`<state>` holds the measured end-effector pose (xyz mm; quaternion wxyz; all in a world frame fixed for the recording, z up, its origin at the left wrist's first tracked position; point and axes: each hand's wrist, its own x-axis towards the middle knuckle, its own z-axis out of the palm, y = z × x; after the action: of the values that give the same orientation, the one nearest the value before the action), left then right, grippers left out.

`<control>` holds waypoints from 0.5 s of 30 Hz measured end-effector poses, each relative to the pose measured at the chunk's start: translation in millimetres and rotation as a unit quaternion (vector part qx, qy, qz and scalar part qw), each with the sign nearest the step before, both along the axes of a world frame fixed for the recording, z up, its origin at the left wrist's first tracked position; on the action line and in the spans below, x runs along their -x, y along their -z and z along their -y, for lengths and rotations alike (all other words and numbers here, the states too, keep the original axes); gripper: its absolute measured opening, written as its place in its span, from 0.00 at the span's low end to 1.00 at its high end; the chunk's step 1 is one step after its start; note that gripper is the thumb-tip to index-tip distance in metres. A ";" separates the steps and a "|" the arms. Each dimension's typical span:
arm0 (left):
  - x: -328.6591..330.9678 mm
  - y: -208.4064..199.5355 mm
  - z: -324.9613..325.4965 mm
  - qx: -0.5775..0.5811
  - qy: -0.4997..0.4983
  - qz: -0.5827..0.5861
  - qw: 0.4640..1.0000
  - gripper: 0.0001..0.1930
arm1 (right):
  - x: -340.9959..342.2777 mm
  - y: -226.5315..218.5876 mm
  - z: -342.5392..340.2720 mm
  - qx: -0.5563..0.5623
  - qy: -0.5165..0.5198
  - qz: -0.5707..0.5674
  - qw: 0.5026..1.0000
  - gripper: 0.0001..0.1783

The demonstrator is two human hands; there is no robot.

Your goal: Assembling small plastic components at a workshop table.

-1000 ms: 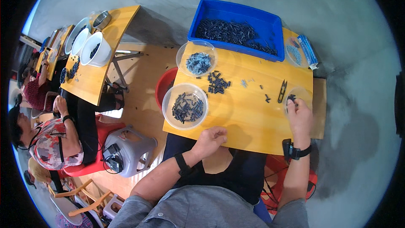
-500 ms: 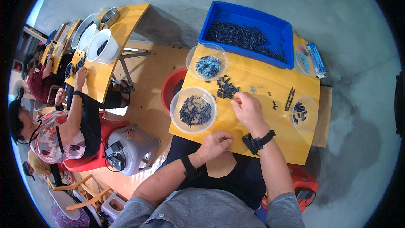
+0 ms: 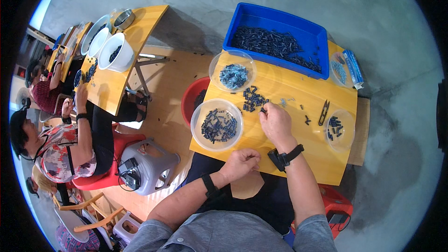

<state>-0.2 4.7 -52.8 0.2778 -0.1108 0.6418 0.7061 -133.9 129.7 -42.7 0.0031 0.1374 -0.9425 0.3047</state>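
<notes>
My right hand [image 3: 277, 125] is over the yellow table, its fingertips pinched on a small black plastic piece [image 3: 263, 110]. Right beside it lies a loose pile of black pieces [image 3: 252, 98]. My left hand [image 3: 240, 164] is at the table's near edge with its fingers pressed together; anything in them is too small to make out. To the left stands a clear round tub [image 3: 195, 133] of black pieces. Beyond it, another clear tub [image 3: 253, 71] holds light-blue small parts [image 3: 233, 76]. A few light-blue parts [image 3: 285, 102] lie loose past my right hand.
A blue tray [image 3: 275, 17] of black parts spans the table's far side. Thread snips [image 3: 324, 112] and a clear tub [image 3: 346, 142] lie at the right. A red bucket [image 3: 190, 98] stands left of the table. People sit at another table [image 3: 144, 30] on the left.
My right hand has drawn slightly back from the pile, and a black piece now shows at its fingertips. My left hand has shifted only slightly. The whole view has moved a little.
</notes>
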 end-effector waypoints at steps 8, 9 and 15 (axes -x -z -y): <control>0.1 0.3 0.4 0.002 -0.001 0.013 1.000 0.07 | 1.3 -5.9 -6.8 0.038 0.055 0.101 0.993 0.09; 0.0 0.5 0.2 0.002 0.001 0.014 1.000 0.07 | 1.5 -2.9 -8.4 0.043 0.047 0.084 0.994 0.09; 1.1 -6.5 0.3 0.008 0.004 0.010 1.000 0.07 | -7.6 6.1 -19.9 0.195 0.071 0.087 0.974 0.07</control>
<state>-1.4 4.4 -46.3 0.2861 -0.1176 0.6453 0.6985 -126.3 149.6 -48.8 -0.0302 0.0395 -0.8691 0.4920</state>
